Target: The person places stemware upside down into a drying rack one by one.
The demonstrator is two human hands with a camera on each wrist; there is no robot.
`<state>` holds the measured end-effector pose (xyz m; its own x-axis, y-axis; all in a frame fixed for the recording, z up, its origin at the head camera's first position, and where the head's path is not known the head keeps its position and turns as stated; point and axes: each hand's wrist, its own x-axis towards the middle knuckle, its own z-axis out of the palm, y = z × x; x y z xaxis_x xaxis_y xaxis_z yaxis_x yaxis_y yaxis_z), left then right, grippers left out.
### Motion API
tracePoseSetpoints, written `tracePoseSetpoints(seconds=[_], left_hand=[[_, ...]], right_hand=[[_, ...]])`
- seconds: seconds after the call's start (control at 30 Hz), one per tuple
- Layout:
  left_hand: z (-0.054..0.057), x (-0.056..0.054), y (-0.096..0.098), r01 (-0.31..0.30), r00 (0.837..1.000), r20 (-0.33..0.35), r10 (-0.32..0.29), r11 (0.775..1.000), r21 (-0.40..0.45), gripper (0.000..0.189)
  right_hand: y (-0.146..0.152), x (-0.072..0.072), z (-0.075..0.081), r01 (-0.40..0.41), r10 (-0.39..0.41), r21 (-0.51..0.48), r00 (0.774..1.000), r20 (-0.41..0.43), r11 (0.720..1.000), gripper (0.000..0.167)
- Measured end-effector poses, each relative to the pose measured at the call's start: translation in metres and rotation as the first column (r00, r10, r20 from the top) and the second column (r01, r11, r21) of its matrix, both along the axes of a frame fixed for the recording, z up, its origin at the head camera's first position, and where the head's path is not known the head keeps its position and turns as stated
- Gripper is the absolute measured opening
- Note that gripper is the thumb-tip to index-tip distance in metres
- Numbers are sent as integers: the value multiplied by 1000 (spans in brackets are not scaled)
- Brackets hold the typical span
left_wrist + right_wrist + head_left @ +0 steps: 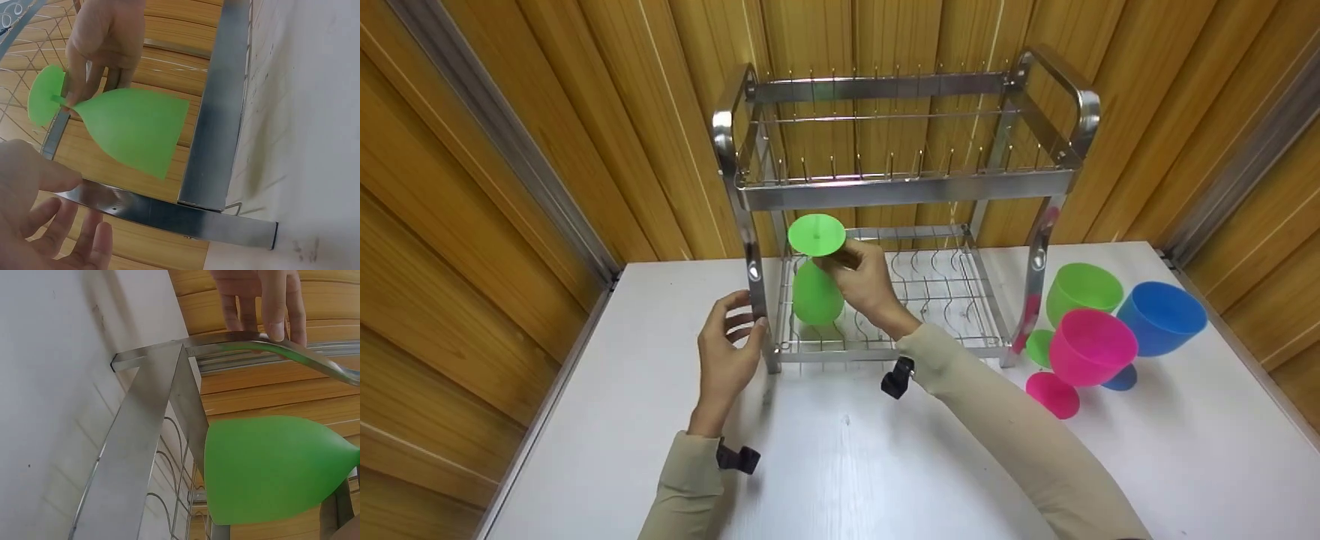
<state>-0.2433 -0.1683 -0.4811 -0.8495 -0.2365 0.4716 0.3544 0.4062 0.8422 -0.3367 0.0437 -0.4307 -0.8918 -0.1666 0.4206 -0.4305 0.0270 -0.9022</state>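
Note:
A green plastic goblet (818, 298) hangs upside down in my right hand (874, 285), which pinches it by the stem just below the foot. Its bowl is above the left part of the lower wire shelf (937, 296) of a two-tier metal dish rack (907, 190). My left hand (726, 364) holds the rack's front left post (755, 270), thumb on the near side and fingers behind. In the left wrist view, the goblet (135, 126) has its mouth toward the lower shelf's front bar (216, 112). The right wrist view shows the bowl (275, 469) apart from the left thumb.
Right of the rack stand three more goblets on the white table (840, 465): a green goblet (1084, 289), a pink goblet (1093, 349) and a blue goblet (1162, 319). Upright spikes line the rack's upper tier. Wood-patterned walls (885, 37) stand behind and at both sides.

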Motion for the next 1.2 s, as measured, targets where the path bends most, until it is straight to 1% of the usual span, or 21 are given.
tracePoseSetpoints(seconds=[0.07, 0.17, 0.27, 0.33, 0.47, 0.57, 0.67, 0.83, 0.97, 1.07, 1.2], left_hand=[[0, -1, 1, 2, 1000, 6, -2, 1000, -2, 47], [0, -4, 2, 10, 1000, 13, -10, 1000, 4, 47], [-1, -5, 2, 6, 1000, 11, -6, 1000, 15, 48], [-3, -6, 1, -8, 1000, 0, 8, 1000, 22, 47], [-6, -6, 0, -34, 999, -23, 34, 999, 17, 46], [-6, -6, -1, -39, 999, -30, 39, 999, 11, 45], [-5, -6, 0, -37, 999, -32, 37, 999, 15, 45], [-5, -7, 3, -19, 999, -32, 19, 1000, 21, 45], [-6, -8, 5, -20, 1000, -23, 20, 1000, 2, 47], [-6, -7, 6, -28, 1000, -12, 28, 1000, -11, 48], [-6, -7, 6, -29, 1000, -6, 29, 1000, -7, 48]], right_hand=[[-7, -7, 1, 12, -12, 22, 1000, -3, 1000, 24], [-18, -16, 3, 49, -50, 42, 999, 14, 998, 21], [-32, -24, 2, 79, -81, 64, 997, 21, 995, 18], [-40, -29, 0, 93, -94, 93, 996, 2, 991, 17], [-54, -36, -4, 110, -102, 133, 993, -63, 985, 12], [-59, -39, -7, 121, -111, 129, 990, -84, 984, 10], [-60, -41, -9, 141, -133, 119, 989, -72, 983, 11], [-58, -44, -12, 201, -197, 117, 979, -46, 973, 11], [-56, -46, -16, 238, -235, 127, 971, -42, 963, 10], [-56, -45, -18, 248, -245, 133, 969, -40, 960, 11], [-58, -45, -18, 240, -241, 132, 971, -11, 962, 11]])
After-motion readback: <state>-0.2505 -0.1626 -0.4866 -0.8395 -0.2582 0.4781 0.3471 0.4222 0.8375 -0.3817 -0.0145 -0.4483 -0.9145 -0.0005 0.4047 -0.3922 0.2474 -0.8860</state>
